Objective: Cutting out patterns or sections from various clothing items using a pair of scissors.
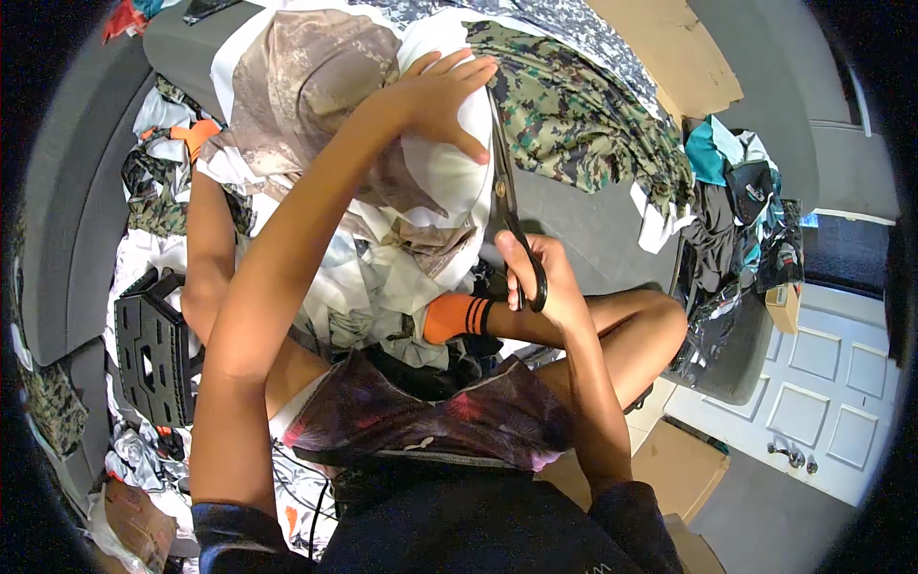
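My left hand lies spread on a white piece of fabric draped with brown mottled printed cloth. My right hand grips long black-handled scissors, blades pointing away from me along the white fabric's right edge. I cannot tell whether the blades are cutting. Just right of them lies green camouflage fabric. My crossed legs, in orange socks, surround a crumpled pile of pale and patterned cloth beneath the work.
A grey sofa runs along the left. A black slotted plastic object sits beside my left leg. Cardboard lies at the upper right, above a heap of dark and teal items. A white panelled door is at the right.
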`<state>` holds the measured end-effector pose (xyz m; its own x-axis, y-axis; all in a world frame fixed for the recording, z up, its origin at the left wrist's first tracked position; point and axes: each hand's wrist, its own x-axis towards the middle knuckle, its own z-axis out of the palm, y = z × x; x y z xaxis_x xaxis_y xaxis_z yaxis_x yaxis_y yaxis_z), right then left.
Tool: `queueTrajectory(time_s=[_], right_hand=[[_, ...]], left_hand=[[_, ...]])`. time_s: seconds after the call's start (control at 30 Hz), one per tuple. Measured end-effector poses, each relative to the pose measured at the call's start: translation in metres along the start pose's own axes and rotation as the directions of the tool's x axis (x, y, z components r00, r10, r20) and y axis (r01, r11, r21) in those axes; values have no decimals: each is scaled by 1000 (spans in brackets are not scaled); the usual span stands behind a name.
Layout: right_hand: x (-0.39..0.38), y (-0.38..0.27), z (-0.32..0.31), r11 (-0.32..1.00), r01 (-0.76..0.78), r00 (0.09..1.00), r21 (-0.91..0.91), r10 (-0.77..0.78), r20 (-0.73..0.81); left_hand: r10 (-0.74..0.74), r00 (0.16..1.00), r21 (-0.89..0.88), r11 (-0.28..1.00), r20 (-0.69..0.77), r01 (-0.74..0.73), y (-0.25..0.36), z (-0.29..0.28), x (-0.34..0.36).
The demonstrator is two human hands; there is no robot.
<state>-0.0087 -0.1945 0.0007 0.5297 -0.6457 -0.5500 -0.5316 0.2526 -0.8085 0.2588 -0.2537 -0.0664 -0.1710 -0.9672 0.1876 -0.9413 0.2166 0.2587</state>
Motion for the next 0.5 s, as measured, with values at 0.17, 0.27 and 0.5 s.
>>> queueTrajectory(time_s=[0.17,0.27,0.5], right_hand=[[5,-1,4,1000,15,1000,1,-15,-17],[5,-3,3,1000,24,1000,-5,-24,-15],[6,-2,-1,998,40,999,-42,-40,-7]], left_hand=[[0,1000,2,1000,-29,0,1,3,-1],[-9,1000,24,1000,-18,9,1,2,0],[-2,1000,22,1000,-23,2,1,1,0]])
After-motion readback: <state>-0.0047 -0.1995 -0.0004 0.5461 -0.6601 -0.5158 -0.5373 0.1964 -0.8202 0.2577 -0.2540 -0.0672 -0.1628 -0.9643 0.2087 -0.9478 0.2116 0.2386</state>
